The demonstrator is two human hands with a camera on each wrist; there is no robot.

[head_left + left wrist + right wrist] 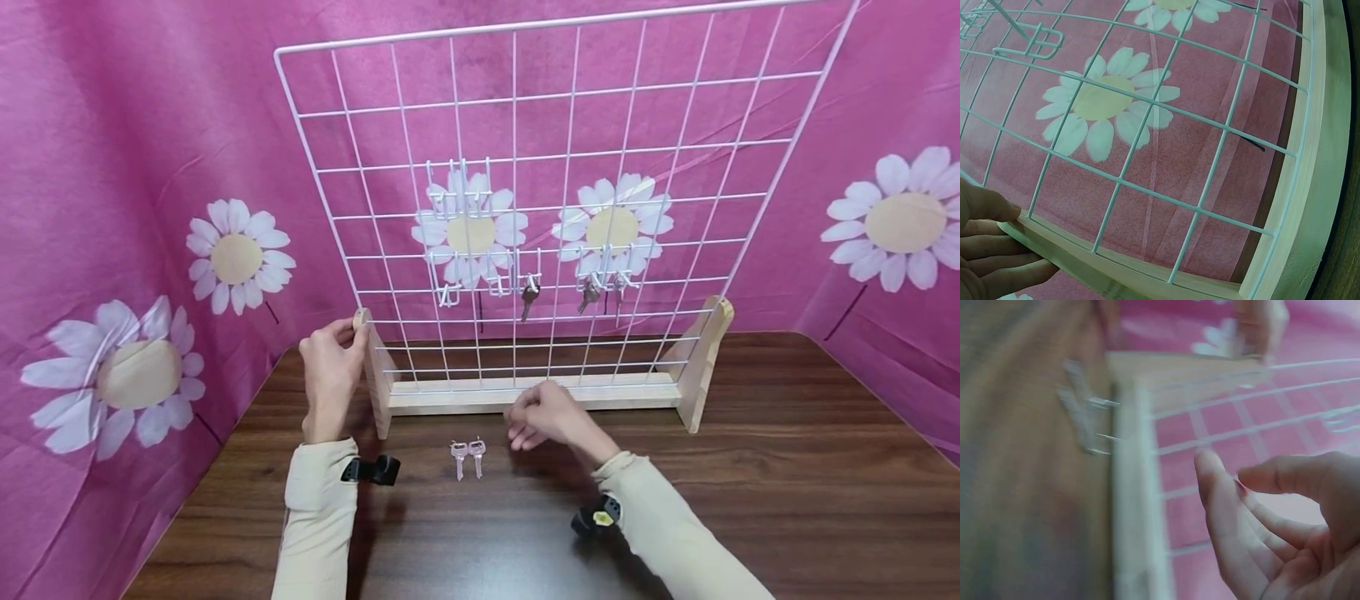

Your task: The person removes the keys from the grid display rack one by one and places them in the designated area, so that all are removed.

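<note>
My left hand (330, 375) grips the top of the left wooden upright (377, 387) of a stand holding a white wire grid panel (480, 30). In the left wrist view, the thumb and fingers (1007, 272) are on either side of the wood. My right hand (553, 412) hovers before the wooden crossbar (450, 404), fingers loosely bent, holding nothing; thumb and forefinger stand slightly apart in the right wrist view. Left of it, two keys (477, 458) lie side by side on the table, blurred in the right wrist view.
A dark key (529, 302) hangs from a white hook on the panel, with more keys (588, 296) on hooks to its right. Several white hooks (448, 296) hang at the left. The right wooden upright (705, 367) stands on the brown table (787, 500). Behind is a pink flowered cloth (150, 100).
</note>
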